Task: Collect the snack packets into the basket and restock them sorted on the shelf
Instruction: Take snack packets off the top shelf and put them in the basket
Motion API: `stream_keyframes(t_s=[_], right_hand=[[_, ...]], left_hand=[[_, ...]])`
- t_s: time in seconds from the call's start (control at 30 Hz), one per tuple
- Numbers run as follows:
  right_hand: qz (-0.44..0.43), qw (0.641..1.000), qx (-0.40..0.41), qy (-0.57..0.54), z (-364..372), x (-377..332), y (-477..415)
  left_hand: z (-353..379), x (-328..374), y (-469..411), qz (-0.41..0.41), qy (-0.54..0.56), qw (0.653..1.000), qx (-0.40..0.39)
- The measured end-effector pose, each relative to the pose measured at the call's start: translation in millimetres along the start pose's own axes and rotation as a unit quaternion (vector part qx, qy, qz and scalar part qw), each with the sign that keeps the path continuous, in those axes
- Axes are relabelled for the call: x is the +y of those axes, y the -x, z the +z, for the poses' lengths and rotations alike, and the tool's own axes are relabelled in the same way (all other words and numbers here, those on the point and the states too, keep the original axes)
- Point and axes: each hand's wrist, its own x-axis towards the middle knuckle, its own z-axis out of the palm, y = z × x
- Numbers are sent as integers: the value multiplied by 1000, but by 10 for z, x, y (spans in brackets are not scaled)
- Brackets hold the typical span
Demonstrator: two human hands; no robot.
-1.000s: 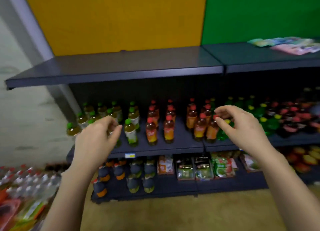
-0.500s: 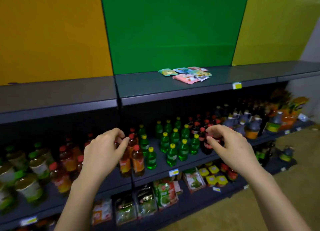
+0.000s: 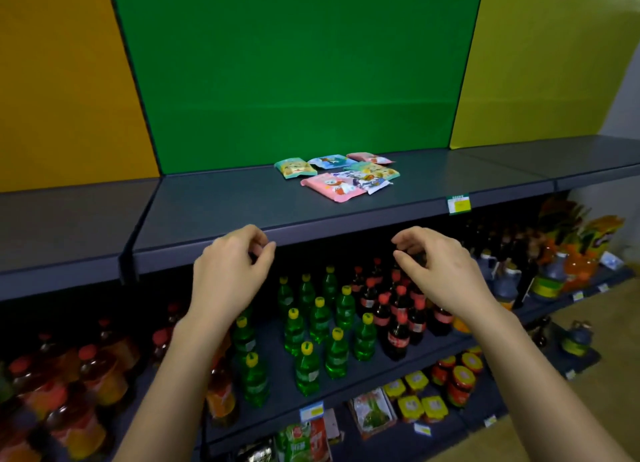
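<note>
Several snack packets (image 3: 337, 175), pink, green and blue, lie in a loose heap on the dark top shelf (image 3: 221, 205) in front of the green panel. My left hand (image 3: 230, 276) hovers below the shelf's front edge with fingers loosely curled and holds nothing. My right hand (image 3: 438, 269) hangs level with it further right, fingers also loosely curled and empty. Both hands are nearer to me than the packets and apart from them. No basket is in view.
Below the top shelf stand green bottles (image 3: 318, 326), dark cola bottles (image 3: 398, 312) and orange drink bottles (image 3: 69, 385). Jars (image 3: 450, 378) and packets (image 3: 372, 413) fill the lowest shelf. A price tag (image 3: 459, 204) hangs on the shelf edge. Orange juice containers (image 3: 571, 253) stand at the right.
The view has swung right and closer to the shelf, so the snack packets now sit centred and nearer. Both hands stay raised in front of me, held the same way.
</note>
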Motion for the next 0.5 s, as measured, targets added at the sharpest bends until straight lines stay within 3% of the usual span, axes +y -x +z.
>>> stream_keyframes(t_s=[0.27,0.5], right_hand=[[-3,1000,-20,-7,181,407,-1305],[10,997,-71,-1,353,628,-2186]], left_hand=[[625,350,-1040,-8,0,1000,8],[1233,559,-1672,-83,-97,984,-126]])
